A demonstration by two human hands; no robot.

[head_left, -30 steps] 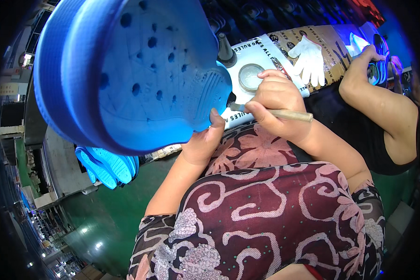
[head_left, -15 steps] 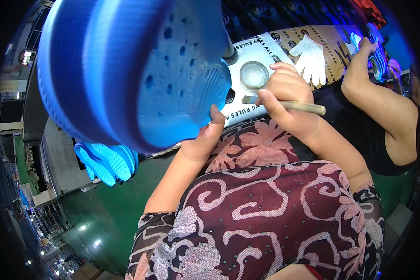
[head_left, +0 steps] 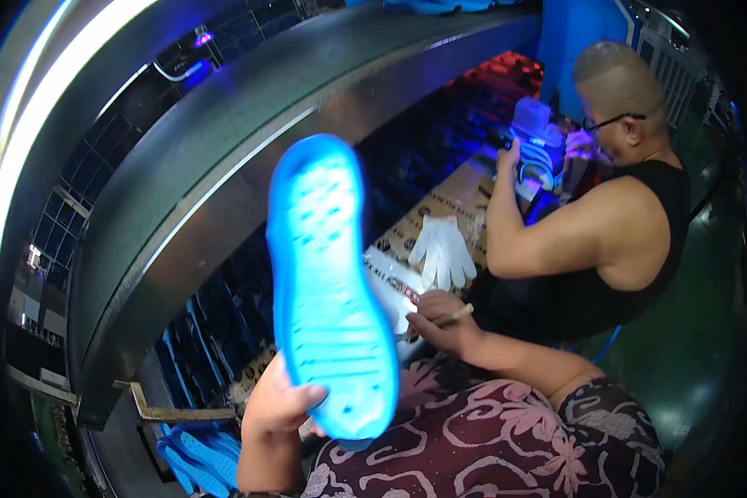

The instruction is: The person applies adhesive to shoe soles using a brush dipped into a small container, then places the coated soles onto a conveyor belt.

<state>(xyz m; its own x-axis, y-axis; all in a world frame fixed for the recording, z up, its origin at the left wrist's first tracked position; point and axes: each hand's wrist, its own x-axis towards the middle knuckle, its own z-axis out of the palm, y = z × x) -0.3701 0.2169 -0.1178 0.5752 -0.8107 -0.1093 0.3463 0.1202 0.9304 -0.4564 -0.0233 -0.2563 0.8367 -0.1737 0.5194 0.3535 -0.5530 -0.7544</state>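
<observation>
My left hand (head_left: 278, 402) is closed on the heel end of a blue shoe sole (head_left: 332, 282). The sole stands nearly upright close before me, its patterned face with small holes and grooves turned toward me under bright light. My right hand (head_left: 456, 336) is closed round a brush, whose pale wooden handle (head_left: 456, 315) sticks out past the fingers; the bristles are hidden. Just beyond that hand lies a white sheet with dark print (head_left: 390, 282), partly behind the sole. A white knit glove (head_left: 441, 253) rests on brown cardboard (head_left: 427, 212).
A long dark conveyor (head_left: 141, 199) with a metal side curves across the far side. On the right a co-worker (head_left: 589, 224) in a black sleeveless top handles blue pieces (head_left: 539, 162) under violet light. More blue soles (head_left: 195, 461) lie at the lower left.
The view has swung up and to the right. My left hand has turned the blue sole upright, and it now looks farther from the camera. The brush stays in my right hand; the glass jar has left sight.
</observation>
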